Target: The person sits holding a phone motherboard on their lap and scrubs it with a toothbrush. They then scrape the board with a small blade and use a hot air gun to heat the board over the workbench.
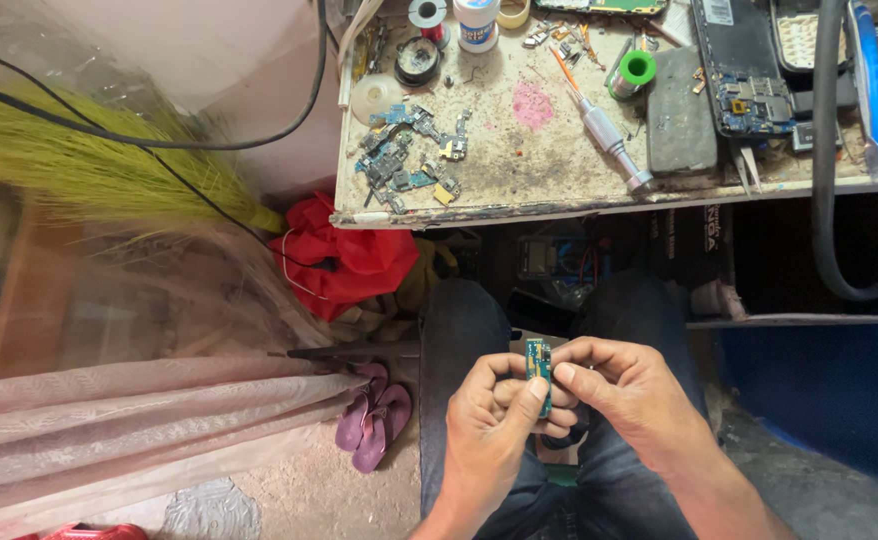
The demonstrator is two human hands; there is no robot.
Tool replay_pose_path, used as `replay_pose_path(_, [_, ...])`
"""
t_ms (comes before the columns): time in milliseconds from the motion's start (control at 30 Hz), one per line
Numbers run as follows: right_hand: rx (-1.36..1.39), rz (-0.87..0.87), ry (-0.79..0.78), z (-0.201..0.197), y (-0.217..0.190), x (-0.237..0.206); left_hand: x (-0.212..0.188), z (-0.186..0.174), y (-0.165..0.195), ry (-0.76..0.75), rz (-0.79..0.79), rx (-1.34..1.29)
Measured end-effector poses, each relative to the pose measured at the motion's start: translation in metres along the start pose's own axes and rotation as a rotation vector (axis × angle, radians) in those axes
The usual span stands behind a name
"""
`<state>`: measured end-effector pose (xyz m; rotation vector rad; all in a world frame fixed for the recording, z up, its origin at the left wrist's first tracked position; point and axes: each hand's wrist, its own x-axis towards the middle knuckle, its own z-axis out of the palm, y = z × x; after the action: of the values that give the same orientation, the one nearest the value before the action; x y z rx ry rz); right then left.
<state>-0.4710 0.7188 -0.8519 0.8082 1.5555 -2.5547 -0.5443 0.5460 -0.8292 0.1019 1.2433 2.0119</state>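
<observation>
Standing upright over the person's lap, a small green circuit board [538,372] is pinched between both hands. The left hand [494,425] has its thumb pressed along the board's front, with its fingers [511,392] curled narrow behind it. The right hand [624,395] grips the board's upper edge from the other side, its fingers bent tight against it. Both hands touch each other around the board, above the knees in dark jeans [459,330].

Well above them in the view lies the worn, stained surface [519,160]. A heap of small blue circuit parts [409,160] sits near its left end, a metal-handled screwdriver [604,125] lies at its middle, and a grey block [681,110] rests just beside an opened phone [749,70].

On the floor, to the left of the legs, purple sandals [374,415] lie near a red cloth [339,255] and a green broom [99,170].
</observation>
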Motion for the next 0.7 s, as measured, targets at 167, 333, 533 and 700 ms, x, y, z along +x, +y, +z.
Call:
replay_pose_path(167, [0.009,0.006,0.017,0.003,0.001,0.000,-0.003,0.007,0.001,0.070,0.091,0.194])
replay_pose_path(333, [0.059,-0.003,0.032,0.008,0.008,0.001,-0.007,0.013,0.000,0.135,0.146,0.370])
replay_pose_path(533, [0.093,-0.059,0.015,0.009,0.018,0.000,-0.008,0.012,-0.003,0.127,0.195,0.439])
replay_pose_path(700, [0.096,-0.075,0.036,0.011,0.022,0.002,-0.009,0.012,-0.006,0.114,0.272,0.491])
